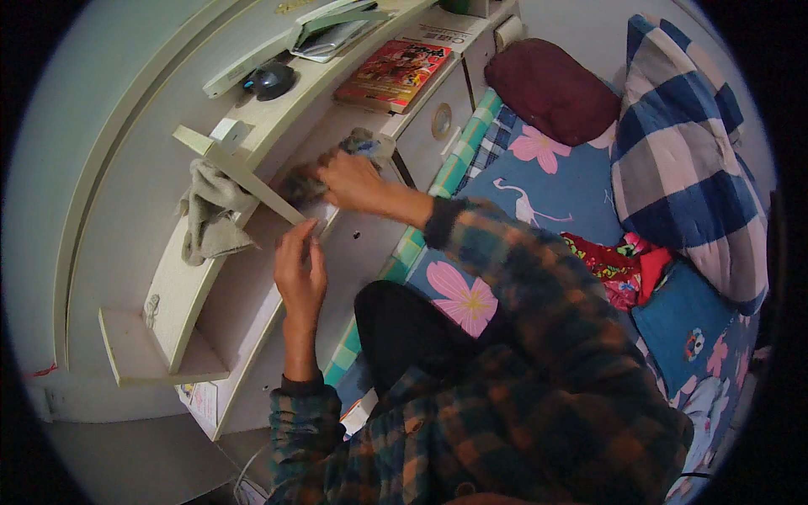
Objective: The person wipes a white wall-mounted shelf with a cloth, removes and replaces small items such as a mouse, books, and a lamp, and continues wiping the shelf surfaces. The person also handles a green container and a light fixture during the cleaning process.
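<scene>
My right hand [356, 183] is on the lower shelf of a white headboard unit [249, 309], its fingers closed on a blurred grey cloth [303, 183]. Just beyond the knuckles lies a crumpled item [369, 145] with blue and clear patches; it may be a plastic packet. My left hand [302, 268] holds nothing, thumb and fingers apart. Its fingertips are at the lower end of an upright shelf divider [252, 177], apparently touching it. Left of that divider, a second grey-beige cloth [214, 214] drapes over the upper shelf's edge.
A red book [396, 76] lies farther along the lower shelf. Above it are a black computer mouse [270, 81], a white box [230, 134] and a clear-topped case [334, 31]. Rightward, the bed [555, 196] bears a maroon cushion [552, 91] and a checked pillow [675, 145].
</scene>
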Motion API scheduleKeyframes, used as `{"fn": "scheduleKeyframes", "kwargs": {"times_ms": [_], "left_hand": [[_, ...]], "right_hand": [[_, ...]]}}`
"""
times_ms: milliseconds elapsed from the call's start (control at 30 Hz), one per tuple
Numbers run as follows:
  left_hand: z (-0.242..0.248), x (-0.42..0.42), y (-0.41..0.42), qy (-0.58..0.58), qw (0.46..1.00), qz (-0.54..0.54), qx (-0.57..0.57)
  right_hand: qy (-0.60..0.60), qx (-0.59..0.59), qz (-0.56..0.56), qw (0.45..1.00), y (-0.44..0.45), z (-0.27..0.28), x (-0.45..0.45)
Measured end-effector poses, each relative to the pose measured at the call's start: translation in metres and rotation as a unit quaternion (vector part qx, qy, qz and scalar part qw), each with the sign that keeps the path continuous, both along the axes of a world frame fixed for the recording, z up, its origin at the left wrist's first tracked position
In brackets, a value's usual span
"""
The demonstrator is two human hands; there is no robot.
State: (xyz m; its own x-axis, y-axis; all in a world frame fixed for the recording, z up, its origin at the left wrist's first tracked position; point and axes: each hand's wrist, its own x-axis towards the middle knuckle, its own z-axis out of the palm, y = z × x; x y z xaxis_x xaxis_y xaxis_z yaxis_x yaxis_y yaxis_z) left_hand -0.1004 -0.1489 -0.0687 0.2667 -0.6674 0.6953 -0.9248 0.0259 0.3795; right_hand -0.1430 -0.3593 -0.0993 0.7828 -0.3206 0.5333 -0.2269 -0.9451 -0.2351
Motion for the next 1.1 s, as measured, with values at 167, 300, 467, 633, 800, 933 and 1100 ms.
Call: {"fn": "scheduleKeyframes", "kwargs": {"times_ms": [167, 300, 467, 633, 800, 933, 1100], "left_hand": [[-0.008, 0.014, -0.009, 0.075, 0.997, -0.022, 0.011], [-0.012, 0.017, -0.002, 0.152, 0.988, -0.016, 0.021], [-0.006, 0.01, -0.007, 0.108, 0.993, -0.014, 0.033], [-0.014, 0.018, 0.0, 0.15, 0.988, -0.004, 0.018], [-0.012, 0.017, -0.002, 0.153, 0.987, -0.012, 0.046], [-0.006, 0.016, -0.001, 0.169, 0.984, -0.024, 0.046], [-0.006, 0.018, 0.001, 0.179, 0.982, -0.014, 0.062]], "right_hand": [[0.0, 0.064, 0.005, 0.998, -0.056, 0.025, 0.021], [-0.065, 0.159, 0.015, 0.985, -0.065, 0.042, -0.01], [-0.369, 0.219, -0.277, 0.86, -0.158, 0.028, -0.068], [-0.377, 0.653, -0.209, 0.623, -0.185, 0.026, -0.062], [-0.409, 0.721, -0.159, 0.537, -0.225, 0.018, -0.047], [-0.355, 0.711, -0.234, 0.56, -0.23, 0.022, -0.04], [-0.369, 0.702, -0.207, 0.573, -0.219, 0.033, -0.025]]}}
